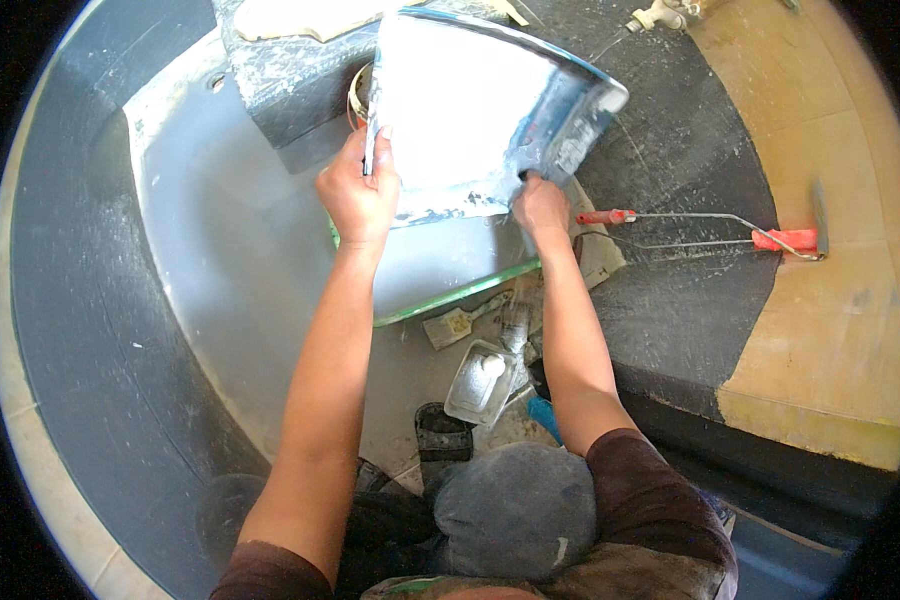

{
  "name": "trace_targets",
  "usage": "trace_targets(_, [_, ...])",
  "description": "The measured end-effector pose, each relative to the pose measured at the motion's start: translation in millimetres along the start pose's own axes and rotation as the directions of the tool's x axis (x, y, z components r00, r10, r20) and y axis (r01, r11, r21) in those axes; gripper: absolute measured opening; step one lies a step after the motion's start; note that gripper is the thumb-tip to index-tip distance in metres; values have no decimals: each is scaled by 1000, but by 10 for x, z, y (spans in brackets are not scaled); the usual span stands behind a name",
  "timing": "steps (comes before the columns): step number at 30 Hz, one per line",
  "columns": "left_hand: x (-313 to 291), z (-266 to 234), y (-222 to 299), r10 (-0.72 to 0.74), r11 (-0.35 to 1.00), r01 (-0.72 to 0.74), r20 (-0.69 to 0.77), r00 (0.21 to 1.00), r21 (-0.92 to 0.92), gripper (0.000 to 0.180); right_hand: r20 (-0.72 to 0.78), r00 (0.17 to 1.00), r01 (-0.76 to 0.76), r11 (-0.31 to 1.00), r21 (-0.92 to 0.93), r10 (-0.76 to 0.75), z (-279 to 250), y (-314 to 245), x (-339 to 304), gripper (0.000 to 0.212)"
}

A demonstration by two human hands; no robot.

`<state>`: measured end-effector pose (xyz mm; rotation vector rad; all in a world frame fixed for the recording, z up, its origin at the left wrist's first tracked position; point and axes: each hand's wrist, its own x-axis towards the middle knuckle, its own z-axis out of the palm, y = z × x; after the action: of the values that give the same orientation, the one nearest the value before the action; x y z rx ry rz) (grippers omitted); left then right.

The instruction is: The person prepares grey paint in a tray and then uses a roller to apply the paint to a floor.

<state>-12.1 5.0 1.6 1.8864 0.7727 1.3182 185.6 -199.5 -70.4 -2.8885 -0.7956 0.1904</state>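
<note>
A large curved panel [460,110], glaring white on its face with dark blue-grey edges, is held up before me, tilted. My left hand [360,195] is closed on its left edge, thumb on the near face. At the lower right corner my right hand [543,205] is closed on the panel beside a small dark opening; its fingertips are partly hidden. Beneath the panel lies a glass sheet [460,285] with a bright green edge. Behind the panel's left edge, a round container [359,92] shows only in part.
Near my feet are a flat paintbrush [452,328] and a clear plastic tray [481,383] holding something white. Two paint rollers with red parts, one with a red handle [606,217], lie on the right. A pale cloth-like piece [305,15] rests at the top left.
</note>
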Motion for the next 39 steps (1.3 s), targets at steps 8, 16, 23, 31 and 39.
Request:
trace_targets(8, [-143, -68, -226, -112, 994, 112, 57, 992, -7, 25, 76, 976, 181, 957, 226, -202, -96, -1017, -730, 30])
trace_targets(16, [-191, -110, -335, -266, 963, 266, 17, 964, -33, 21, 91, 984, 135, 976, 174, -152, -68, -807, -655, 39])
trace_targets(23, [-172, -101, -307, -379, 924, 381, 67, 923, -30, 23, 17, 993, 111, 986, 127, -114, 81, -727, -565, 35])
trace_targets(31, [-31, -118, -405, -422, 837, 484, 263, 868, -255, 28, -97, 868, 480, 772, 417, -487, -183, -1676, -1212, 28])
trace_targets(39, [13, -104, -525, -447, 717, 575, 372, 813, -395, 33, 34, 995, -93, 994, 64, 91, 12, -338, -450, 38])
